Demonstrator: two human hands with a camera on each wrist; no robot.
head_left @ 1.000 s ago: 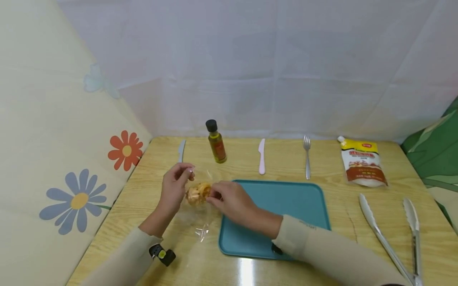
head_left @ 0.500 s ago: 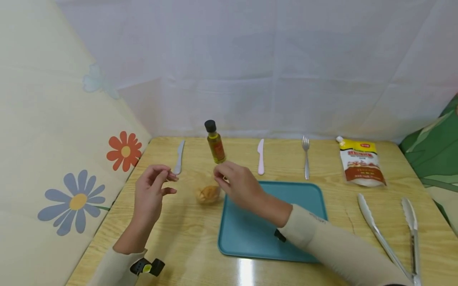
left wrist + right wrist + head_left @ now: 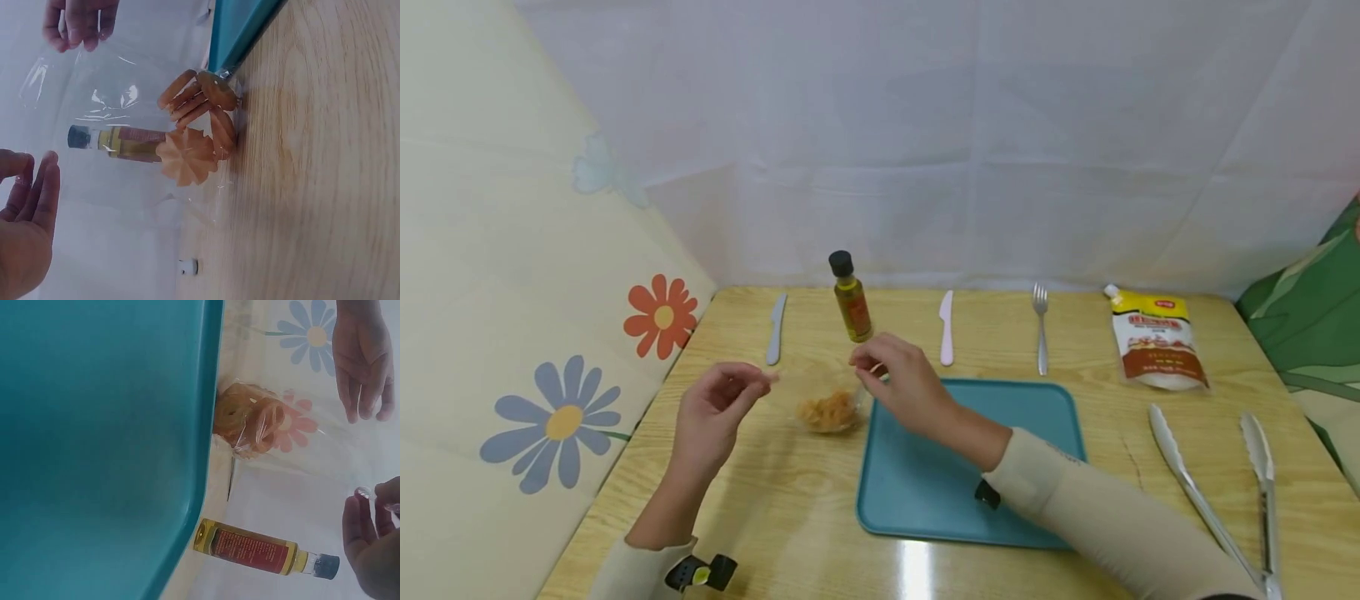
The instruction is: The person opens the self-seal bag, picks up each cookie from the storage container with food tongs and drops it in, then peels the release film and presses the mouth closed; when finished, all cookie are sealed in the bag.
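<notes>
A clear plastic bag (image 3: 122,100) of ridged, swirl-shaped cookies (image 3: 831,412) sits on the wooden table, just left of the teal tray (image 3: 970,508). Its film rises from the cookies toward both hands. My right hand (image 3: 904,385) pinches the bag's upper edge above the tray's left corner; a bit of film shows at its fingertips in the right wrist view. Across from it, my left hand (image 3: 713,412) has thumb and fingertips brought together at the bag's other side. In the left wrist view, the cookies (image 3: 187,156) show through the film, in front of the oil bottle.
A dark-capped oil bottle (image 3: 853,308) stands behind the bag. Along the back lie a grey knife (image 3: 777,329), a pink knife (image 3: 947,329), a fork (image 3: 1041,329) and a spouted pouch (image 3: 1159,340). Metal tongs (image 3: 1195,492) lie at the right.
The bag of cookies has been lowered onto the table. Both hands have moved apart, the left going left and the right slightly up; the left fingertips have since drawn together.
</notes>
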